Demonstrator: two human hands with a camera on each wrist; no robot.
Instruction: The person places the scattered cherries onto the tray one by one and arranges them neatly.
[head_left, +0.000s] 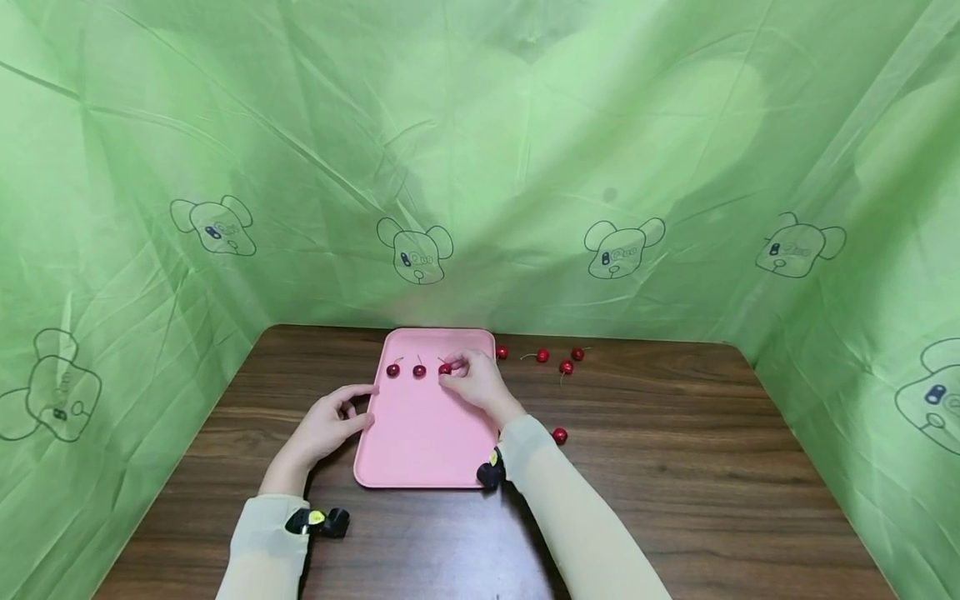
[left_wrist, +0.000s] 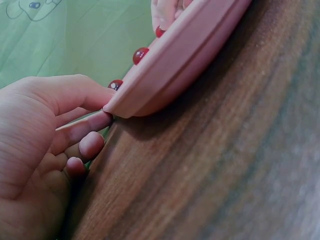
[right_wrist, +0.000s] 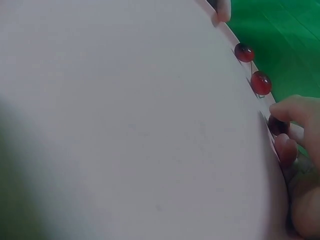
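Note:
A pink tray (head_left: 427, 450) lies on the wooden table. Near its far end sit the left cherry (head_left: 393, 371) and the middle cherry (head_left: 420, 372), glossy red with thin stems. Beside them, in the same row, my right hand (head_left: 480, 385) pinches a third cherry (head_left: 445, 368) between thumb and fingers, low over the tray. In the right wrist view that cherry (right_wrist: 278, 125) is partly hidden by the fingertips. At the tray's left rim rests my left hand (head_left: 327, 423), its thumb and forefinger touching the edge and apart from each other. The other fingers bend loosely below.
Several loose cherries lie right of the tray: one close by its rim (head_left: 502, 352), a group farther right (head_left: 566, 367), and one near the right sleeve (head_left: 559, 436). Green cloth (head_left: 525, 167) with printed bear heads surrounds the table (head_left: 675, 467).

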